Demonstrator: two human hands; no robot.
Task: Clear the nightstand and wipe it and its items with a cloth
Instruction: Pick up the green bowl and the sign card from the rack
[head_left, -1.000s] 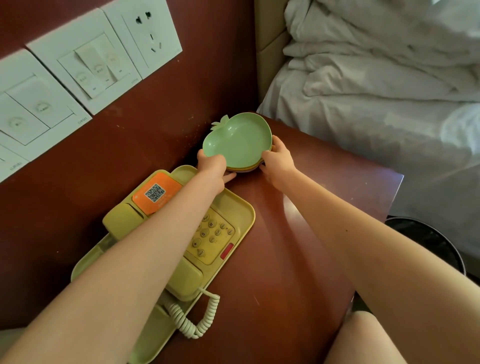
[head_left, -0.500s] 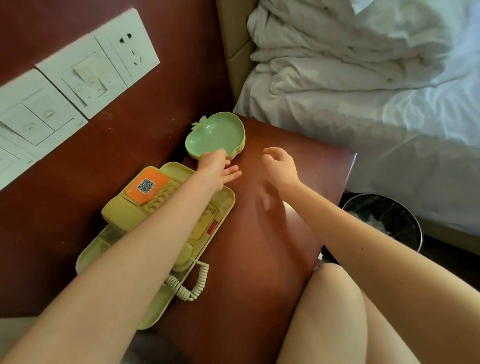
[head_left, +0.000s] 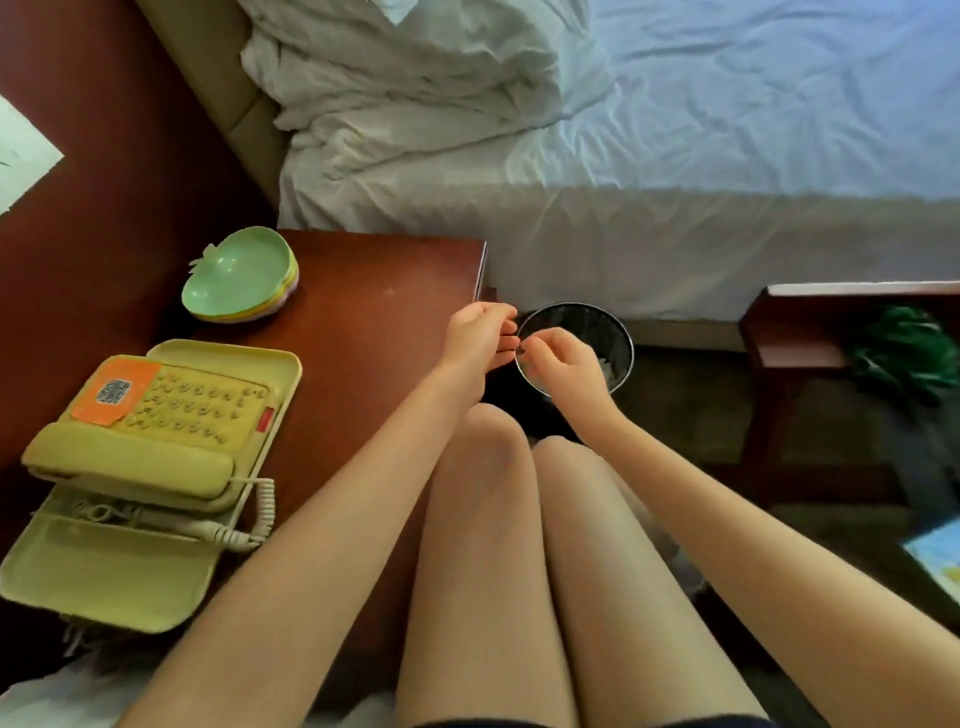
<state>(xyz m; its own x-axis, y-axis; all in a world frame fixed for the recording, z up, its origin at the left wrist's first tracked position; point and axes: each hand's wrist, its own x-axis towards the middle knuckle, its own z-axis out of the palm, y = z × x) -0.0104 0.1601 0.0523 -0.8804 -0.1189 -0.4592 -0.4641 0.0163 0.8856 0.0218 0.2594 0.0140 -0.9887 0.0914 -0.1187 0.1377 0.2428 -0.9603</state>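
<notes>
Black bin (head_left: 625, 338) half hidden by left hand (head_left: 477, 338) and right hand (head_left: 567, 365), contents blurred.

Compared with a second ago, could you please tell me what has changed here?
The left hand and right hand let go of the stacked dishes and moved right to meet above the waste bin; whether they pinch anything is unclear. Dishes and telephone stayed on the nightstand.

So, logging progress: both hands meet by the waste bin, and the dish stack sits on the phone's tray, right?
No. Head view: the dish stack sits on the nightstand, apart from the phone's tray. Left hand and right hand do meet by the waste bin.
</notes>
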